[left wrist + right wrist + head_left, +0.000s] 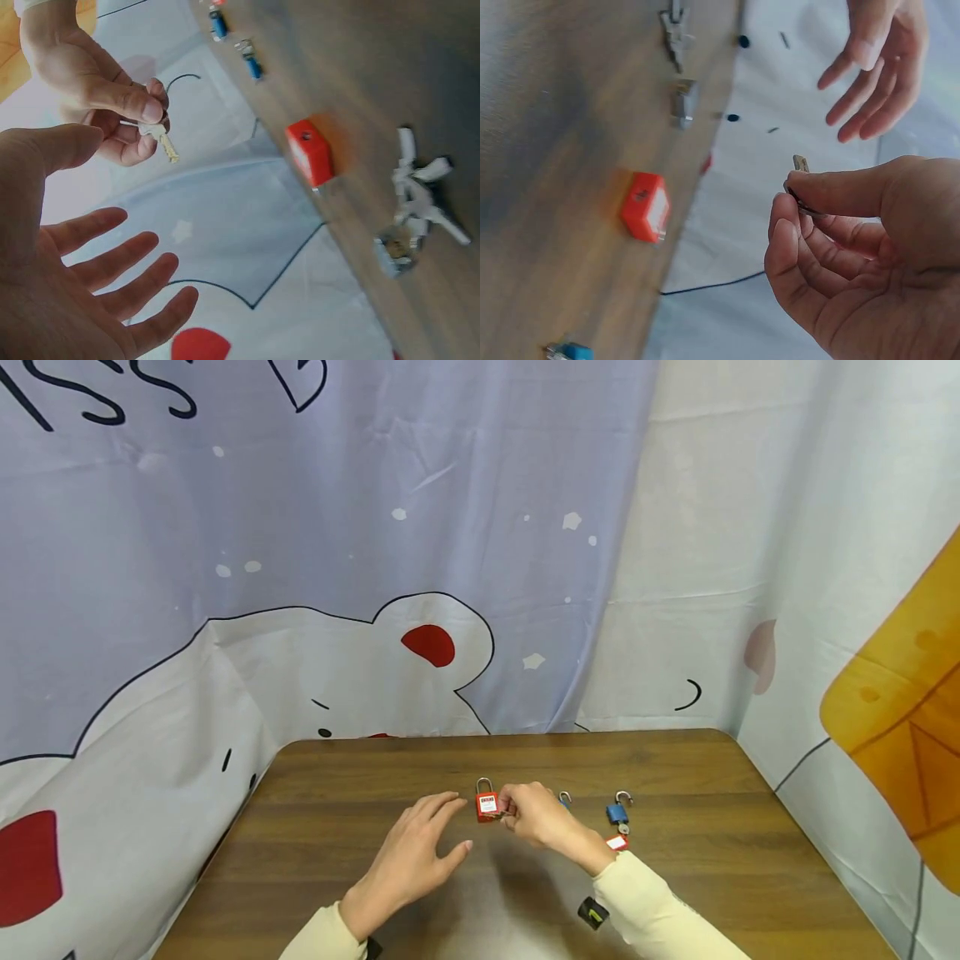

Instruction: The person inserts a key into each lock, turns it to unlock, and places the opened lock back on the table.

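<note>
My right hand (542, 814) pinches a key (161, 141) between thumb and fingers, its blade sticking out past the fingertips. The same key (801, 163) shows its end above the thumb in the right wrist view. A red padlock (487, 806) with a white label stands on the table just left of that hand, its shackle pointing away. My left hand (412, 853) hovers to the left of the padlock, fingers spread and nothing in it. In the left wrist view its palm (90, 300) faces the right hand.
A silver padlock (396, 253) with a bunch of keys (424, 196) lies on the wooden table (337, 785). To the right are a blue padlock (617, 814) with its shackle open, another partly hidden blue padlock (565, 797), and a red piece with a white label (617, 842).
</note>
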Demonstrator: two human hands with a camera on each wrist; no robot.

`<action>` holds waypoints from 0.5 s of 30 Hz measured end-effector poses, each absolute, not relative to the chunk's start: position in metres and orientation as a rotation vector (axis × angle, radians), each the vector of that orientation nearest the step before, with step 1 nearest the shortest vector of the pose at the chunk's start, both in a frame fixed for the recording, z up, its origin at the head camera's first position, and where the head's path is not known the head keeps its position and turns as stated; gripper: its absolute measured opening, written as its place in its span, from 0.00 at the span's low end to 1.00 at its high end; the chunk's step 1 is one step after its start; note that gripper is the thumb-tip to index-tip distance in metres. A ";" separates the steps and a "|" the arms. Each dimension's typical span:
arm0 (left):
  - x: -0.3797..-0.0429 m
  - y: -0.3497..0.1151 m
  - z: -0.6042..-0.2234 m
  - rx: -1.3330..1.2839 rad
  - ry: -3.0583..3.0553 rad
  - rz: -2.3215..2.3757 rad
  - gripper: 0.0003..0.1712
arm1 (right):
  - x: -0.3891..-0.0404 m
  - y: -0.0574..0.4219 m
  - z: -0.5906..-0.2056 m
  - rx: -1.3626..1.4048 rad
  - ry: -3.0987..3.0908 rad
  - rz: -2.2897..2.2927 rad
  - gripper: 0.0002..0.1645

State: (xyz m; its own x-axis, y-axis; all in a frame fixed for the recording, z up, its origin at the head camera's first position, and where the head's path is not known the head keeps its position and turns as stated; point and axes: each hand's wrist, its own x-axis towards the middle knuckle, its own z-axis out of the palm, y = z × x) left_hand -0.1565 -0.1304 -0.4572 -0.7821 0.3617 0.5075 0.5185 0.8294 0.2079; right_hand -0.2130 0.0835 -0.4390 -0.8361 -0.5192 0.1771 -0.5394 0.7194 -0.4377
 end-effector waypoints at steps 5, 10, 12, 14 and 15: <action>-0.163 -0.121 -0.447 -0.665 -2.519 -0.493 0.31 | -0.208 0.092 -0.418 0.845 -2.849 0.810 0.05; -0.169 -0.110 -0.437 -0.684 -2.471 -0.524 0.31 | -0.204 0.105 -0.397 0.783 -2.799 0.858 0.07; -0.172 -0.106 -0.434 -0.692 -2.440 -0.548 0.31 | -0.203 0.111 -0.390 0.763 -2.775 0.864 0.08; -0.174 -0.103 -0.430 -0.695 -2.421 -0.565 0.31 | -0.202 0.117 -0.383 0.752 -2.748 0.864 0.08; -0.174 -0.101 -0.428 -0.696 -2.419 -0.574 0.31 | -0.202 0.120 -0.380 0.750 -2.737 0.867 0.08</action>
State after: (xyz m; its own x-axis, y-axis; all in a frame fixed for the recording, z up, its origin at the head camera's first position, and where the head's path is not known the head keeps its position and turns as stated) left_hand -0.1744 -0.1014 -0.4278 -0.7128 0.3485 0.6086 0.5848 0.7744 0.2415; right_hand -0.2017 0.1202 -0.3797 -0.8579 -0.4123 0.3066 -0.5136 0.7038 -0.4908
